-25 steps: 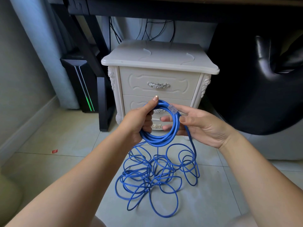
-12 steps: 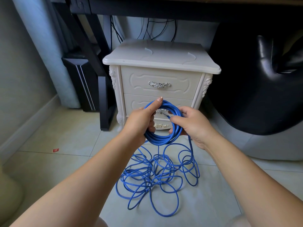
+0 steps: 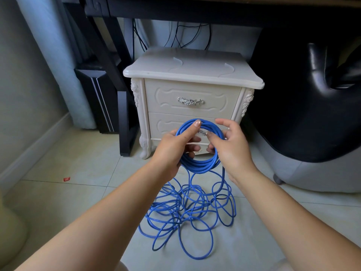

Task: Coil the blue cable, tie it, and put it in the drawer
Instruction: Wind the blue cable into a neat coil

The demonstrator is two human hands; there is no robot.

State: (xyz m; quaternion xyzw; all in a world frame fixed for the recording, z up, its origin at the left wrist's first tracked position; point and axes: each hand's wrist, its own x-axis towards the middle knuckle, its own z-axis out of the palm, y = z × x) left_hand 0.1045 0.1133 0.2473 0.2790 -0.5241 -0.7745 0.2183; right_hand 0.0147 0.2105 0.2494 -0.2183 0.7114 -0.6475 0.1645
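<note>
In the head view, the left hand [image 3: 172, 147] clamped the upright coil of blue cable [image 3: 201, 165] while the right hand [image 3: 232, 147] pinched a strand just beside it, loose loops lying below on the near floor [image 3: 78, 192].

Black desk frame [image 3: 109, 45]: slanted leg and crossbar, up and left of the fingers.
Computer tower [image 3: 97, 98]: black with pale stripes, left of the fingers, behind the desk leg.
Black cords [image 3: 187, 36]: hang against the wall, straight above the fingers.
Black padded seat [image 3: 312, 98]: glossy, bulky, right of the fingers.
Red scrap [image 3: 66, 179]: on the floor tiles [image 3: 64, 196], left and below the fingers.
Curtain [image 3: 50, 55]: pale, far upper left.
</note>
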